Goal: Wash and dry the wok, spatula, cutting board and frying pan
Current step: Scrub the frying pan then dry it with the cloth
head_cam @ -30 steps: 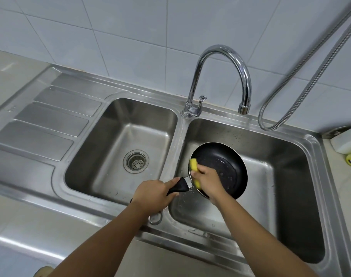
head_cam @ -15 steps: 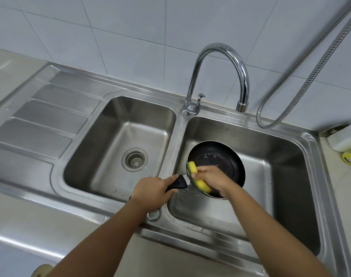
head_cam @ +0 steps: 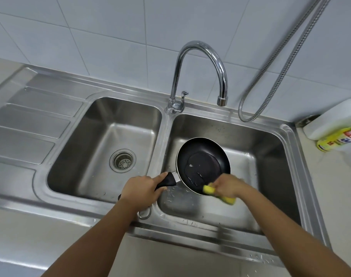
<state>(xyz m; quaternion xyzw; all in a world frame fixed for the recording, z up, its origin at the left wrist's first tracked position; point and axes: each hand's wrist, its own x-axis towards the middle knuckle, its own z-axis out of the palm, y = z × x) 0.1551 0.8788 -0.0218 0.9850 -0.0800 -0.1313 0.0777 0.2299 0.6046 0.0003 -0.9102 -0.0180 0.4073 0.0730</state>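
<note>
L hand (head_cam: pixel 139 189) round handle of 1 frying pan (head_cam: pixel 203 162), R hand (head_cam: pixel 228 186) round 1 sponge (head_cam: pixel 208 189)

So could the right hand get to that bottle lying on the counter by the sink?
Probably yes. The bottle lies beside the right basin, and nothing stands between it and the right hand. That hand grips a yellow sponge, though, so it would need freeing first.

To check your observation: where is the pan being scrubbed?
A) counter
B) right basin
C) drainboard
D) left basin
B: the pan is within the right basin, with the left hand gripping its handle and the right hand holding a sponge at its near rim.
</note>
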